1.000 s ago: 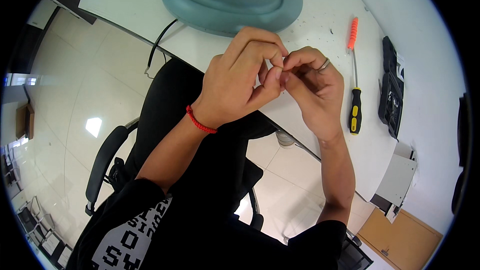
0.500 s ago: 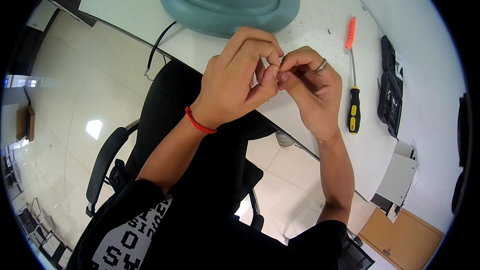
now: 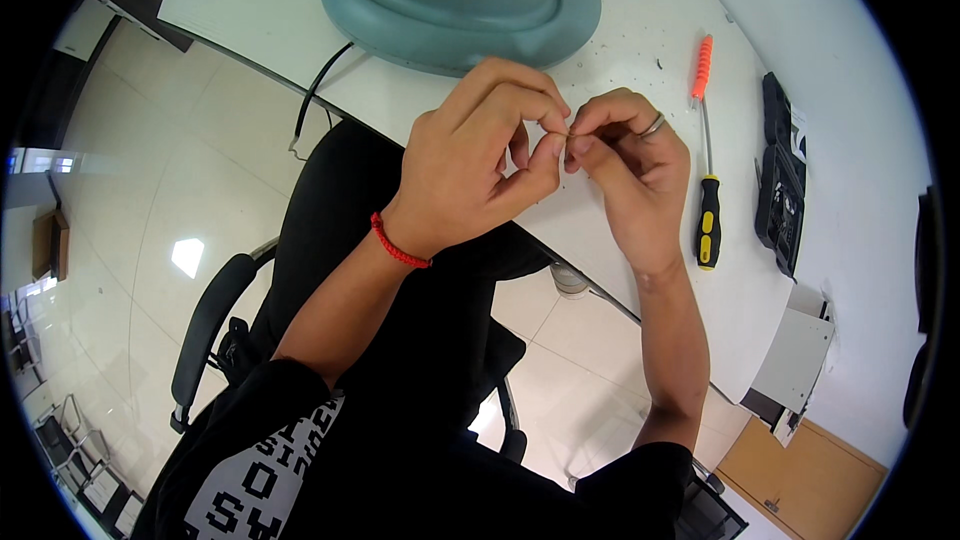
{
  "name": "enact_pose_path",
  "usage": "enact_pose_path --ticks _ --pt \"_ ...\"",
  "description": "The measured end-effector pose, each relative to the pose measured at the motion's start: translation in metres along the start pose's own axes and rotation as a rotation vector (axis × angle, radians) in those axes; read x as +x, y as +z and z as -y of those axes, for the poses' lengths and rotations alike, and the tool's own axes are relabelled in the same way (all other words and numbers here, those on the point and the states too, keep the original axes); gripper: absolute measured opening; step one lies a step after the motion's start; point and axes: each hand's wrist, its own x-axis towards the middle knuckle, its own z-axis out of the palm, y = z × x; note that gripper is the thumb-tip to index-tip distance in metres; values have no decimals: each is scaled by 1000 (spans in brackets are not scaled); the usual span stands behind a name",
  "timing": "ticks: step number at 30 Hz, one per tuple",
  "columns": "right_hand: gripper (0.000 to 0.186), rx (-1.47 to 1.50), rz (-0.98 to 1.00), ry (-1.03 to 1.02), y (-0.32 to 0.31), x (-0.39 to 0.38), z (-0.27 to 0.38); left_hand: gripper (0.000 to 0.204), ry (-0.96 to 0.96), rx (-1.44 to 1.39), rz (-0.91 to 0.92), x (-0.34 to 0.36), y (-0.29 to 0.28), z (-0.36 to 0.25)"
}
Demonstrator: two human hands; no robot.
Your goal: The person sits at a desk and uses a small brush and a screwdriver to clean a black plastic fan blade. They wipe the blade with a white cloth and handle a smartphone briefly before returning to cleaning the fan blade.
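My left hand, with a red braided bracelet at its wrist, is closed in a pinch of thumb and index finger. My right hand, wearing a silver ring, pinches from the other side, its fingertips close to the left ones. Between them a tiny thin brownish thing shows, too small to name. Both hands hover over the white table's near edge, just in front of the round base of a grey-green appliance.
Right of my hands lies a yellow-and-black screwdriver, beside an orange spiral-gripped tool. An open black tool case sits by the wall. Small crumbs dot the white table. A black cable hangs over the edge.
My right hand has shifted slightly right and up, so a small gap opens between the fingertips, with the thin thing visible there. My left hand barely moved.
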Motion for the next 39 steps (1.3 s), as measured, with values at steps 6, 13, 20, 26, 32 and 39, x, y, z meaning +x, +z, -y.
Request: enact_pose_path --ticks 6,13,20,26,32,39 --pt "11 13 -15 -19 -1 1 0 16 23 35 -27 0 -1 0" --pt "10 51 -10 -19 -1 0 -2 20 38 -19 -23 0 -2 2" --pt "9 70 -2 -15 -1 0 -1 28 51 -33 -44 -2 -1 4" --pt "9 105 28 -28 -1 0 -3 27 50 -14 -33 -1 -2 4" --pt "9 94 40 -7 -2 0 -3 25 27 -19 -99 -1 3 5" --pt "11 86 19 2 -1 -1 -1 26 74 27 6 0 -1 5"
